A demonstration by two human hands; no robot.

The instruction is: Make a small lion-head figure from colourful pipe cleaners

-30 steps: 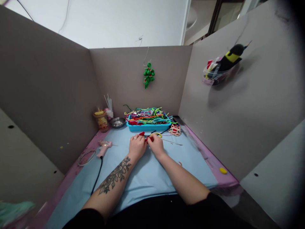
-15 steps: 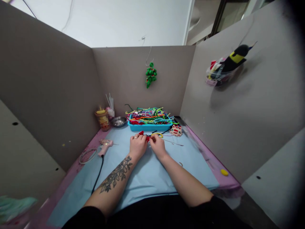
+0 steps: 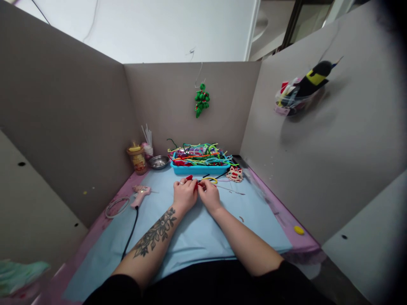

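My left hand [image 3: 185, 195] and my right hand [image 3: 209, 195] meet over the table in front of the tray. The fingers of both are bent and closed around a small red fuzzy piece [image 3: 189, 177], which looks like shaped pipe cleaner. One red tip sticks out beyond the left fingers; most of the rest is hidden. Just behind the right hand lies a yellow loop [image 3: 213, 180], with short black strips near it. A blue tray [image 3: 199, 170] heaped with colourful pipe cleaners [image 3: 203, 156] stands past the hands. To its right rests a cream and red fuzzy ornament [image 3: 235, 174].
At left lie a pink glue gun [image 3: 140, 197] with a black cord and a coiled cable [image 3: 117, 207]. Behind them stand a metal bowl [image 3: 159, 162] and a lidded cup [image 3: 138, 161]. Grey panels enclose the table; a green ornament [image 3: 202, 101] hangs at the back. A yellow oval [image 3: 299, 230] sits right.
The fingers have shifted slightly around the red piece, and the right fingertips have drawn closer to the left hand. Less red shows between the hands. Everything else looks the same.
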